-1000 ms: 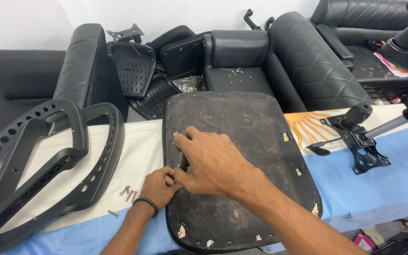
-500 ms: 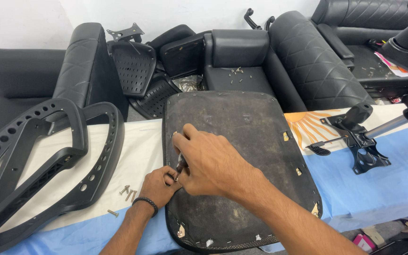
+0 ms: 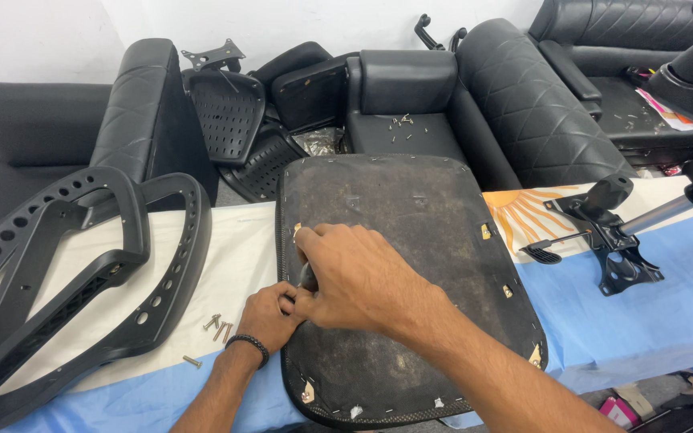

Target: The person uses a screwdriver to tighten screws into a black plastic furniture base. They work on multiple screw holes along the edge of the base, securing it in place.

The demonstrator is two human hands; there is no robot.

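A black chair seat pan (image 3: 411, 232) lies upside down on the cloth-covered table (image 3: 643, 321), its dark underside facing up. My right hand (image 3: 358, 277) is closed around a small dark tool handle (image 3: 307, 277) at the seat's left edge. My left hand (image 3: 270, 314), with a black wristband, grips the same edge just below the tool, fingers curled against the rim. Both hands touch each other there. The tool's tip is hidden under my fingers.
A black perforated chair back frame (image 3: 66, 273) lies at the left. Loose screws (image 3: 216, 324) sit beside my left hand. A chair mechanism with lever (image 3: 603, 232) rests at the right. Black sofas (image 3: 411, 96) and mesh chair parts (image 3: 230, 112) stand behind.
My right hand has shifted slightly down and closer onto the tool at the seat's edge; my left hand stays pressed against the rim.
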